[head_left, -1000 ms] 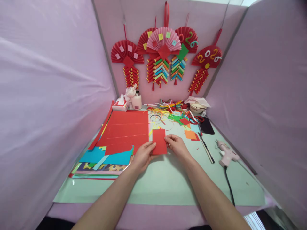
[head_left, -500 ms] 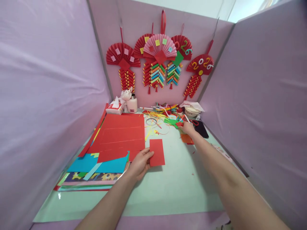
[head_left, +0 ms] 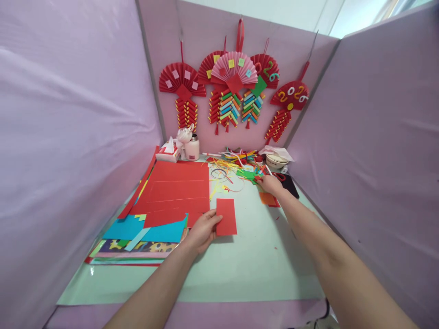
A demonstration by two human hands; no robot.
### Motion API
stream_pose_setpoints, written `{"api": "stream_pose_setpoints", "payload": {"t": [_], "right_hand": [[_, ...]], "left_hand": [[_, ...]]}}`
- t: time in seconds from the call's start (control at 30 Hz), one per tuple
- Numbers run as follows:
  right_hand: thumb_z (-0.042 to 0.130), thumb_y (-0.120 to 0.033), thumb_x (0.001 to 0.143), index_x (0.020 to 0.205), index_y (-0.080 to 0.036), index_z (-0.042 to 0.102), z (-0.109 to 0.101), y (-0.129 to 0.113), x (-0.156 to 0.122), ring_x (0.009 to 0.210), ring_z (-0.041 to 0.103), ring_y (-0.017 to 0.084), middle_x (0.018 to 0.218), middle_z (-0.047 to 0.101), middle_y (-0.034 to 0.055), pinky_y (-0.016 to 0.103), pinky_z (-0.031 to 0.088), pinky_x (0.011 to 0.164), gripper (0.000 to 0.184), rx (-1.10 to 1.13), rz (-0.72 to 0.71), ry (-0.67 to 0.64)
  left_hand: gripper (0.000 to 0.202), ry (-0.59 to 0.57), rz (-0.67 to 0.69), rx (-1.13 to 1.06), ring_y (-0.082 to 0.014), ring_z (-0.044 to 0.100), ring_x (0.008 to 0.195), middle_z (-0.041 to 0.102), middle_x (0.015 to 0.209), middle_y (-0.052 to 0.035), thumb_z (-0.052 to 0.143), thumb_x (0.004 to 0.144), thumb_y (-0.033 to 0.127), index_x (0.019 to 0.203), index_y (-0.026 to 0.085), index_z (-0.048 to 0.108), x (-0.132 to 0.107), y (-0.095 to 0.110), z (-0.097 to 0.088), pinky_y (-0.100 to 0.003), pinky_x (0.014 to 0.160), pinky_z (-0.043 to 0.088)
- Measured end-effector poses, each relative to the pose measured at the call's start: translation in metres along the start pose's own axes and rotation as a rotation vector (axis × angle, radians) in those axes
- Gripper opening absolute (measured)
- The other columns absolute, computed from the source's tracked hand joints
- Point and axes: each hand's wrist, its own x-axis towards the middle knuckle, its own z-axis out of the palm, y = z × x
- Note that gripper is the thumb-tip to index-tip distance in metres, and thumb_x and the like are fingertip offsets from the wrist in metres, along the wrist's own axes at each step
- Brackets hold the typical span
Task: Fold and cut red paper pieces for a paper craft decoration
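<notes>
My left hand [head_left: 205, 232] pinches a red paper rectangle [head_left: 227, 217] by its left edge, thumb on top, just over the table. Farther off on the right, my right hand [head_left: 271, 184] reaches into the paper scraps with its fingers closed. A small red paper piece [head_left: 258, 178] shows at its fingertips. Green paper scraps [head_left: 247, 174] lie left of those fingers, and red-handled scissors [head_left: 280, 176] lie beyond. Below the right hand is an orange paper piece [head_left: 266, 198] with red paper under it.
Large red sheets [head_left: 178, 187] cover the left, over blue paper [head_left: 164, 232] and a stack of coloured sheets. A tissue box [head_left: 168, 153], a bottle [head_left: 192, 148] and bowls [head_left: 276, 161] stand at the back. A black phone-like slab [head_left: 291, 186] lies right; paper fans [head_left: 234, 68] hang behind.
The view has shifted slightly. My right hand stays at the scraps, and less of the red piece shows at its fingertips. My left hand still holds the red rectangle.
</notes>
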Motion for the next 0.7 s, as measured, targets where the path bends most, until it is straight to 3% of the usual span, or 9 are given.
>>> {"api": "stream_pose_setpoints", "payload": {"t": [0.13, 0.27, 0.33, 0.4, 0.53, 0.7], "right_hand": [[0.042, -0.026, 0.092, 0.091, -0.013, 0.069, -0.019, -0.001, -0.015, 0.089, 0.062, 0.023, 0.094, 0.069, 0.0160, 0.028, 0.040, 0.073, 0.030, -0.009, 0.012, 0.099], [0.032, -0.020, 0.095, 0.107, -0.015, 0.064, -0.035, -0.025, -0.058, 0.105, 0.054, 0.024, 0.108, 0.065, 0.0157, 0.030, 0.039, 0.081, 0.035, 0.003, -0.007, 0.298], [0.034, -0.021, 0.095, 0.109, -0.016, 0.064, -0.032, -0.048, -0.092, 0.104, 0.054, 0.024, 0.109, 0.065, 0.0138, 0.032, 0.039, 0.085, 0.033, 0.086, -0.238, 0.522], [0.038, -0.019, 0.093, 0.112, -0.018, 0.064, -0.022, -0.073, -0.129, 0.102, 0.055, 0.023, 0.112, 0.065, 0.0110, 0.033, 0.041, 0.086, 0.031, 0.158, -0.474, 0.600], [0.043, -0.012, 0.090, 0.112, -0.020, 0.065, 0.001, -0.108, -0.182, 0.097, 0.057, 0.022, 0.111, 0.066, 0.0104, 0.034, 0.046, 0.080, 0.032, 0.231, -0.675, 0.616], [0.048, -0.017, 0.089, 0.113, -0.024, 0.064, 0.006, -0.114, -0.191, 0.106, 0.053, 0.024, 0.115, 0.063, 0.0111, 0.040, 0.048, 0.087, 0.029, 0.446, -0.663, 0.523]], "left_hand": [[0.017, 0.003, 0.016, 0.007, -0.0145, 0.068, 0.082, 0.073, 0.095, -0.0080, 0.060, 0.080, 0.008, 0.094, 0.015, 0.068, 0.000, -0.001, 0.000, -0.022, 0.073, 0.053], [0.017, -0.001, -0.001, -0.007, -0.0160, 0.068, 0.081, 0.073, 0.093, -0.0084, 0.060, 0.079, 0.008, 0.093, 0.016, 0.068, 0.000, -0.002, 0.000, -0.025, 0.075, 0.054], [0.015, 0.000, -0.005, -0.029, -0.0164, 0.069, 0.081, 0.073, 0.091, -0.0091, 0.061, 0.079, 0.010, 0.092, 0.015, 0.067, 0.000, -0.004, 0.000, -0.025, 0.075, 0.054], [0.011, 0.019, -0.001, -0.057, -0.0165, 0.069, 0.077, 0.072, 0.088, -0.0092, 0.062, 0.081, 0.015, 0.091, 0.015, 0.066, 0.001, -0.005, -0.001, -0.025, 0.072, 0.054], [0.024, 0.057, -0.012, -0.092, -0.0174, 0.068, 0.072, 0.071, 0.085, -0.0100, 0.059, 0.085, 0.035, 0.095, 0.014, 0.064, 0.002, -0.008, 0.000, -0.027, 0.064, 0.054], [0.020, 0.049, 0.145, -0.022, -0.0164, 0.067, 0.081, 0.071, 0.094, -0.0080, 0.070, 0.074, 0.022, 0.092, 0.016, 0.062, 0.001, -0.009, 0.001, -0.023, 0.067, 0.052]]}}
